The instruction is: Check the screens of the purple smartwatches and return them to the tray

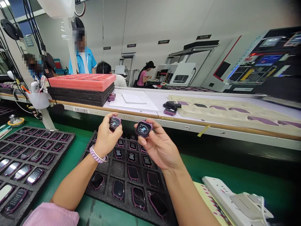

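A long factory room holds big machines with screens [254,62] along the right wall, a person in a blue shirt [83,61] standing at the back and a person in a pink top [143,78] sitting farther off. Across the middle runs a long white conveyor [188,122], carrying a tall stack of black foam trays with a red one on top [82,82], some papers [134,102], a small pile of watches [171,108] and a beige tray of purple straps [223,110]. Below it, on a green workbench [183,166], lie two black foam trays, a left tray [58,157] and a middle tray [88,160], both filled with purple smartwatches in rows, and a white power strip [225,197] sits near the lower right. Above the middle tray, the left hand [105,138] is closed around one lit watch [114,123], and the right hand [160,144] pinches another lit watch [143,129] between thumb and fingers, the two just apart. A braided bracelet [98,154] circles the left wrist, and a pink sleeve [51,216] shows near the left elbow
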`<state>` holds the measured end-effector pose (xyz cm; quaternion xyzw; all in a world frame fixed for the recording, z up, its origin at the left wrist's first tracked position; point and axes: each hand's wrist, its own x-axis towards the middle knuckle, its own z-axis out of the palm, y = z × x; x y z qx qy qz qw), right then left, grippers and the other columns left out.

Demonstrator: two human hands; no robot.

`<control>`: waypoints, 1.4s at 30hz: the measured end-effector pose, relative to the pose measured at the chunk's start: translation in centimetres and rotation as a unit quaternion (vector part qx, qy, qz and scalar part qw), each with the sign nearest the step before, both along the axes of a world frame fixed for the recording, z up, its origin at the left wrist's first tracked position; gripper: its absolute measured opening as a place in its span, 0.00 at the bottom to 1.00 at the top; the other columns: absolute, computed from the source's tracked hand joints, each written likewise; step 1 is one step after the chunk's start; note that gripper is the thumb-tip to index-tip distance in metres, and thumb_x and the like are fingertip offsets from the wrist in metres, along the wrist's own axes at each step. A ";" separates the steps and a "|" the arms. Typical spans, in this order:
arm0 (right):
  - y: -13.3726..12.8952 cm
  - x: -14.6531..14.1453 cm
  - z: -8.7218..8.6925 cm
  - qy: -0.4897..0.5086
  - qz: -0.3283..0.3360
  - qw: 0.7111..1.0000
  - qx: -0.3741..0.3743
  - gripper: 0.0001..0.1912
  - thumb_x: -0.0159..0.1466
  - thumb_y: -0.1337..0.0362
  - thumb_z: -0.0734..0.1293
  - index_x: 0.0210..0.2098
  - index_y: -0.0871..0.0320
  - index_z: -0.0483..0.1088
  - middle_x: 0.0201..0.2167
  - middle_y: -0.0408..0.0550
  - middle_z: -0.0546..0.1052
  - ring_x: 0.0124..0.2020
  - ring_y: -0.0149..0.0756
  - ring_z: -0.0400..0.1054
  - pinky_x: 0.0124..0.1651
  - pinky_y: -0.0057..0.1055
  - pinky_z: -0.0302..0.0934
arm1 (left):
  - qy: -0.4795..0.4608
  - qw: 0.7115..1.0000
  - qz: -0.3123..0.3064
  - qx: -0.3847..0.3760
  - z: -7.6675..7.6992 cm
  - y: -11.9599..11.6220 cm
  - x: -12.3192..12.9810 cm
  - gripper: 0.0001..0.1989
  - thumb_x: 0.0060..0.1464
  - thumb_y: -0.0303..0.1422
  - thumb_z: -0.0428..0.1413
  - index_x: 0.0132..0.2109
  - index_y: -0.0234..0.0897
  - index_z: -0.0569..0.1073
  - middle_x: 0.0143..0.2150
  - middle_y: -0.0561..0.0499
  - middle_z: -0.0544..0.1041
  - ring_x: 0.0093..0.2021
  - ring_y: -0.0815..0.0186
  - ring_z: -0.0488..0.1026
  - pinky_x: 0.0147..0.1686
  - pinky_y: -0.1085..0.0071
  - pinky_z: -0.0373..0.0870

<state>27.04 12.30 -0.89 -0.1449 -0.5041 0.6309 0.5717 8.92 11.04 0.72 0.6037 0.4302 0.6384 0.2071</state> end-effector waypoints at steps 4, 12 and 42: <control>0.0 -0.1 0.0 0.003 0.005 1.000 -0.007 0.19 0.58 0.56 0.81 0.47 0.44 0.76 0.44 0.46 0.77 0.27 0.30 0.63 0.31 0.28 0.61 | -0.012 1.000 -0.013 0.000 0.0 0.0 0.0 0.19 0.51 0.30 0.57 0.52 0.35 0.70 0.36 0.52 0.72 0.31 0.71 0.66 0.33 0.76 0.66; -0.1 -0.1 0.0 -0.001 0.010 1.000 0.002 0.18 0.58 0.57 0.80 0.46 0.45 0.76 0.41 0.45 0.76 0.26 0.29 0.62 0.31 0.28 0.61 | 0.008 1.000 -0.008 -0.003 0.0 -0.1 0.1 0.18 0.51 0.30 0.56 0.51 0.34 0.70 0.35 0.52 0.72 0.29 0.71 0.64 0.31 0.76 0.65; -0.3 0.2 0.0 -0.030 0.007 1.000 -0.001 0.22 0.58 0.54 0.80 0.48 0.45 0.73 0.43 0.46 0.75 0.27 0.33 0.63 0.32 0.34 0.63 | -0.017 0.998 -0.061 -0.007 0.0 -0.1 0.3 0.19 0.51 0.31 0.57 0.51 0.35 0.69 0.39 0.49 0.74 0.35 0.69 0.69 0.37 0.74 0.68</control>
